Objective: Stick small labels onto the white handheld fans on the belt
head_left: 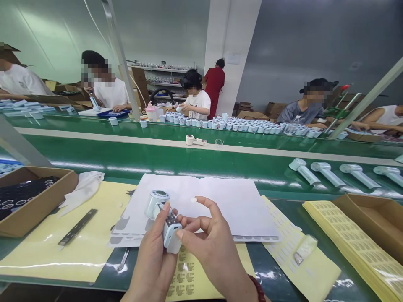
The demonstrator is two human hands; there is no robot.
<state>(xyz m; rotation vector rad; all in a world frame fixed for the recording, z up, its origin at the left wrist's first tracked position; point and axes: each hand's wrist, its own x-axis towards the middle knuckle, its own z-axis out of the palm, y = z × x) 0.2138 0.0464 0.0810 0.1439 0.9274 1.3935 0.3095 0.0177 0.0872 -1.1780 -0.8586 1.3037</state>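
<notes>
My left hand (157, 256) is closed around the handle of a light-blue handheld device (173, 235) with a round head. The head points away from me, over a stack of white sheets (220, 205). At the handle's near end, the thumb and bent fingers of my right hand (210, 239) press on the device. Its index finger is raised apart from the others, with a small white round sticker (193, 200) at the tip. A dark panel with small markings runs along the handle, partly covered by my fingers. Below my hands lies a yellow sheet of printed labels (185, 277).
On the left are a cardboard box (67, 184) of black parts, a white cloth (83, 191) and a dark strip (77, 227). To the right are label sheets (355, 239) and another box (371, 218). Several similar devices (327, 173) lie on the green belt (252, 165); co-workers sit beyond.
</notes>
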